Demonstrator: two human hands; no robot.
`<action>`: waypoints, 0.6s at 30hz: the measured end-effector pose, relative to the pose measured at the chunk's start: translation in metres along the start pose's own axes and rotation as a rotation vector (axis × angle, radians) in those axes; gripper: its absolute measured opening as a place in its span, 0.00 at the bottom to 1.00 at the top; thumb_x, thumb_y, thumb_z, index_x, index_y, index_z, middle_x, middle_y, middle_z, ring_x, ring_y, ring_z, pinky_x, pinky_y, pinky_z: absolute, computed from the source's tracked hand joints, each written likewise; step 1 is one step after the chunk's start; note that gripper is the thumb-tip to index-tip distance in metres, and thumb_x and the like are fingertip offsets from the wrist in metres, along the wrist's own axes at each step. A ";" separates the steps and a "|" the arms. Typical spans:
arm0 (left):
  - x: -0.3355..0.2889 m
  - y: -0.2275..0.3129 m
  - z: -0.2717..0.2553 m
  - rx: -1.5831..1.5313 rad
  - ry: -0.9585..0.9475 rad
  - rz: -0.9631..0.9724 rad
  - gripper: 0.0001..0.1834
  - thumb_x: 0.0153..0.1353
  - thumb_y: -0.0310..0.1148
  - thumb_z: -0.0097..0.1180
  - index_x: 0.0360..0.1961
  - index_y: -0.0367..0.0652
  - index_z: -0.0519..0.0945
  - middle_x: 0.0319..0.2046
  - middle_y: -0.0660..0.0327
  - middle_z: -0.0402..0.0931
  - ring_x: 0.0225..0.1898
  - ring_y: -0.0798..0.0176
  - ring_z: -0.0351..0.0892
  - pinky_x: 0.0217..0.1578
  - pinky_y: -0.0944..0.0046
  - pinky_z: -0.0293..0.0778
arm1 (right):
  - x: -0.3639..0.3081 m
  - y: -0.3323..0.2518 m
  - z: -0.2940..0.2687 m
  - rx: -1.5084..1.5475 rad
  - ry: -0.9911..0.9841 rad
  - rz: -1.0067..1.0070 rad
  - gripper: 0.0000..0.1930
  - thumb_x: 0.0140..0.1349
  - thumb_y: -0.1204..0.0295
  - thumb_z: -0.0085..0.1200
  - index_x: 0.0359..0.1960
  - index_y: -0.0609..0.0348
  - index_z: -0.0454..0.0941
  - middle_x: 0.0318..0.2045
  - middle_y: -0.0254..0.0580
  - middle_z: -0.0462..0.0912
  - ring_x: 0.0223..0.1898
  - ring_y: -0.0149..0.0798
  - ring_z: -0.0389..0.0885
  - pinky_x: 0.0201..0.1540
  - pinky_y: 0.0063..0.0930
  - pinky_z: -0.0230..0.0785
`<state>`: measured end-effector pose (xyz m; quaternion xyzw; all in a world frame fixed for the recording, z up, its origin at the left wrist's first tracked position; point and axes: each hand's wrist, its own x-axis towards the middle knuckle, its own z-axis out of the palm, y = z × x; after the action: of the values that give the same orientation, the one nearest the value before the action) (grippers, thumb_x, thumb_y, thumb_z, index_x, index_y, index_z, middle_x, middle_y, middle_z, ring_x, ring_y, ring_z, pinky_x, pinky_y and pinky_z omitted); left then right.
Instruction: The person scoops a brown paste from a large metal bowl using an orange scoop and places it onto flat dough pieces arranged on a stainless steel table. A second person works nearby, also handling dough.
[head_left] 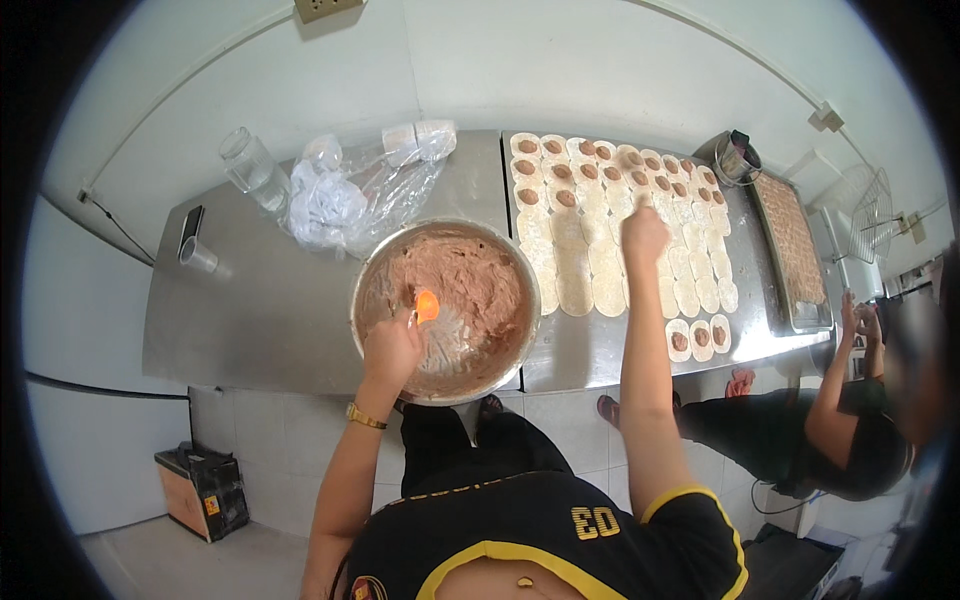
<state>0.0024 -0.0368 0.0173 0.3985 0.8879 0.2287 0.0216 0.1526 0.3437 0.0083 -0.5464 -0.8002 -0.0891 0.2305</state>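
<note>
My left hand (pixel 394 350) is closed on a small orange scoop (pixel 427 305) above a wide metal bowl (pixel 533 330). Pinkish-brown minced filling (pixel 455 275) coats the bowl's inside. Over the rows of round pale dough wrappers (pixel 575 260) reaches my right hand (pixel 645 235), its fingers drawn together and slightly blurred; what they hold, if anything, I cannot make out. Lumps of filling (pixel 565 198) sit on many wrappers in the far rows. A short separate row of filled wrappers (pixel 701 338) lies nearer me, right of my forearm.
A clear plastic bag (pixel 325 205), a glass jug (pixel 255 170), a plastic cup (pixel 198 256) and a phone (pixel 191 230) are on the left. At right stand a metal pot (pixel 737 158) and a full tray (pixel 795 250). Another person (pixel 830 430) works beyond it.
</note>
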 end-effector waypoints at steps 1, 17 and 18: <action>-0.002 -0.002 -0.001 0.017 -0.012 -0.006 0.07 0.55 0.31 0.50 0.27 0.37 0.73 0.20 0.45 0.74 0.25 0.42 0.76 0.28 0.48 0.71 | -0.003 0.000 0.021 -0.031 -0.156 -0.143 0.09 0.54 0.72 0.43 0.30 0.60 0.77 0.26 0.49 0.81 0.28 0.51 0.81 0.29 0.43 0.73; 0.017 -0.027 -0.044 -0.423 -0.241 0.141 0.11 0.58 0.33 0.48 0.26 0.35 0.73 0.16 0.44 0.65 0.16 0.48 0.61 0.21 0.57 0.62 | -0.086 -0.105 -0.117 0.631 -0.644 -0.830 0.16 0.46 0.78 0.48 0.39 0.57 0.80 0.35 0.50 0.80 0.37 0.51 0.79 0.40 0.38 0.71; 0.018 -0.034 -0.044 -0.471 -0.151 0.133 0.11 0.58 0.33 0.48 0.26 0.35 0.73 0.16 0.44 0.66 0.16 0.49 0.62 0.21 0.58 0.62 | -0.094 -0.110 -0.116 0.588 -0.649 -0.860 0.16 0.46 0.77 0.48 0.38 0.56 0.80 0.34 0.50 0.81 0.36 0.51 0.79 0.40 0.39 0.71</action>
<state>-0.0428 -0.0605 0.0445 0.4559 0.7779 0.3996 0.1651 0.1118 0.1771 0.0787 -0.0873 -0.9695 0.2211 0.0594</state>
